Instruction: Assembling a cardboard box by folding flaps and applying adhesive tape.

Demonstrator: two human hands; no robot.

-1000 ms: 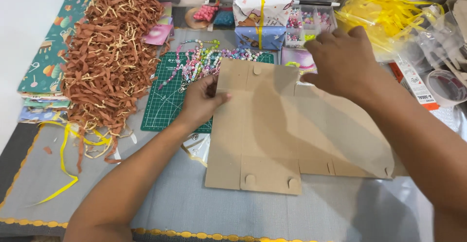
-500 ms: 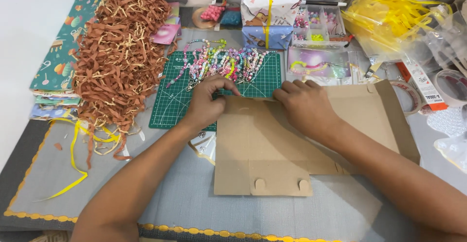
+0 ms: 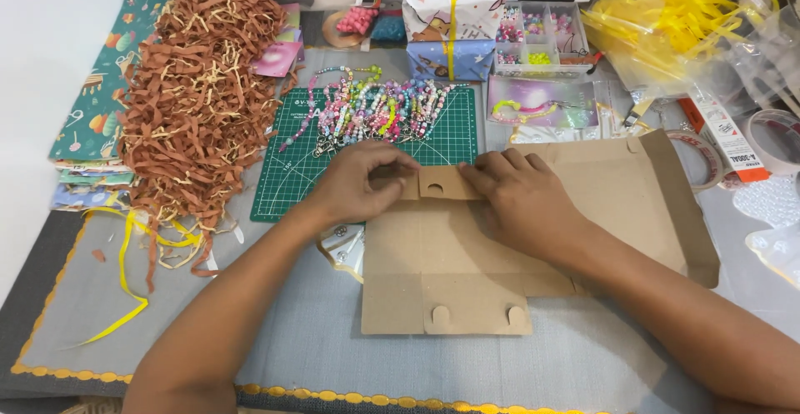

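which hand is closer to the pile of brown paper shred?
Left. The left hand sits on the cardboard flap just right of the brown paper shred; the right hand is farther right, on the cardboard box blank.

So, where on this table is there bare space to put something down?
Bare grey mat lies at the near edge, between the left arm and the flat cardboard box, and left of that arm, below the brown paper shred. The back is crowded: beaded strings on the green cutting mat, wrapped gifts, a bead organiser, yellow ribbon and tape rolls on the right.
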